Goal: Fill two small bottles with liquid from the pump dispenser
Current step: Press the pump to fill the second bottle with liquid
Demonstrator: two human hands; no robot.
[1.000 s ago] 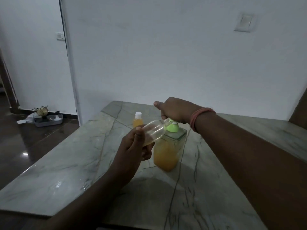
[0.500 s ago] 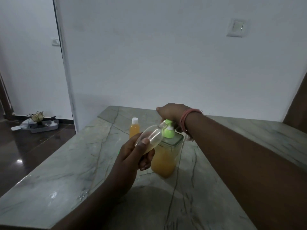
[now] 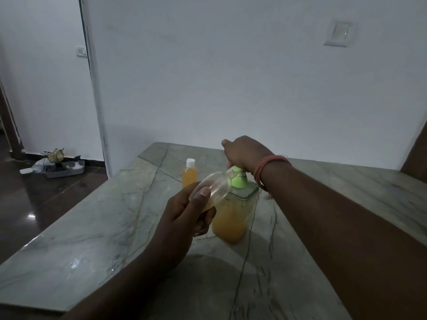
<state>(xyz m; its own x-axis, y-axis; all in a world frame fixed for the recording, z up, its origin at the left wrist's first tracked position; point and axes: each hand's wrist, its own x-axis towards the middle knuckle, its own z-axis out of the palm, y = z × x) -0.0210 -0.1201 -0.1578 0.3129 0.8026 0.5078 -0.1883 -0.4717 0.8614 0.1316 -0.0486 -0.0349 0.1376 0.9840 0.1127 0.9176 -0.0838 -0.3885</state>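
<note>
A clear pump dispenser [image 3: 231, 218] half full of orange liquid stands on the marble table [image 3: 92, 239], with a green pump head [image 3: 239, 180]. My right hand [image 3: 242, 152] rests closed on top of the pump head. My left hand [image 3: 187, 218] holds a small clear bottle [image 3: 217, 185], tilted with its mouth at the green spout; a little liquid lies in it. A second small bottle [image 3: 190, 173], full of orange liquid and capped white, stands upright behind and to the left of the dispenser.
The table's left edge drops to a dark floor. A grey tray with odds and ends [image 3: 62, 166] lies on the floor by the white wall. A wall switch [image 3: 338, 33] sits high on the right.
My right hand pushed the pump head down and has let it rise again. The tilted bottle stays at the spout. My head shifted slightly, so the view moved.
</note>
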